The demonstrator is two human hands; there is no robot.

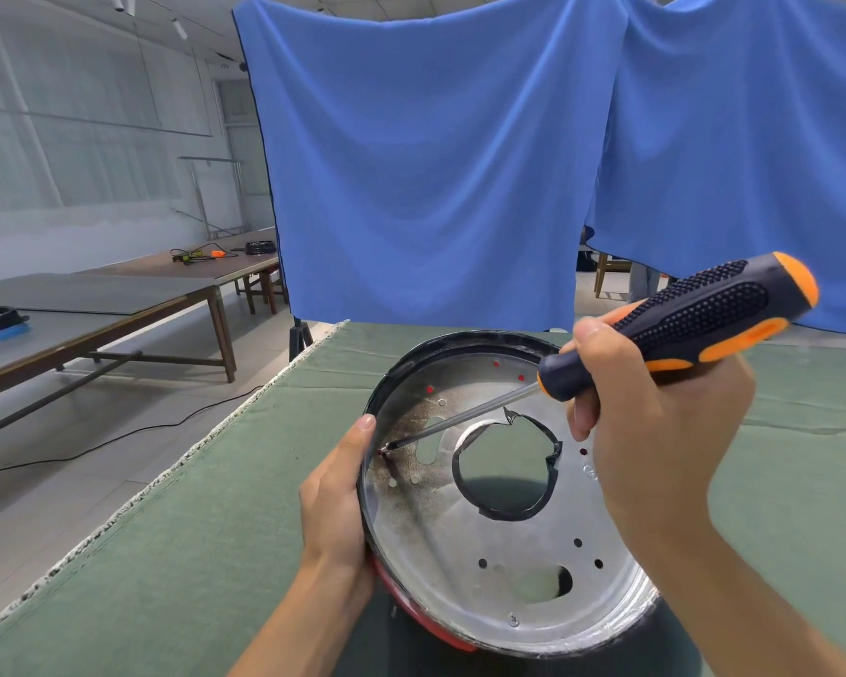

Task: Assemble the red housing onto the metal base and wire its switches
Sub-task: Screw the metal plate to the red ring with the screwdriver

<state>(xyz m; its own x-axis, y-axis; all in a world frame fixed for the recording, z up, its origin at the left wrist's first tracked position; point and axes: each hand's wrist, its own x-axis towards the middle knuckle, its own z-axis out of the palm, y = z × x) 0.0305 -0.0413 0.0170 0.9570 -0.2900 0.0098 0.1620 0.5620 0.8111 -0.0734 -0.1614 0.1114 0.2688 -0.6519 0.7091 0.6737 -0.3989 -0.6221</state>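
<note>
The metal base (460, 544), seated in the red housing (411, 608), is held tilted above the green tabletop (167, 530). Its left rim is gripped by the left hand (335, 500). A screwdriver (675, 324) is gripped in the right hand (655, 432), its tip set at a hole near the left rim.

Blue cloth (435, 163) hangs as backdrop across far centre & right, in two overlapping sheets. Near: work table w/ green felt cover (191, 530), frayed white edge. Left: long wooden tables (118, 310) w/ grey tops, running far. Pale tiled floor (45, 481), black cable (118, 439) trailing across it. Far left wall (69, 114) whitish, paneled. Ceiling spotlights (179, 27) top left.
</note>
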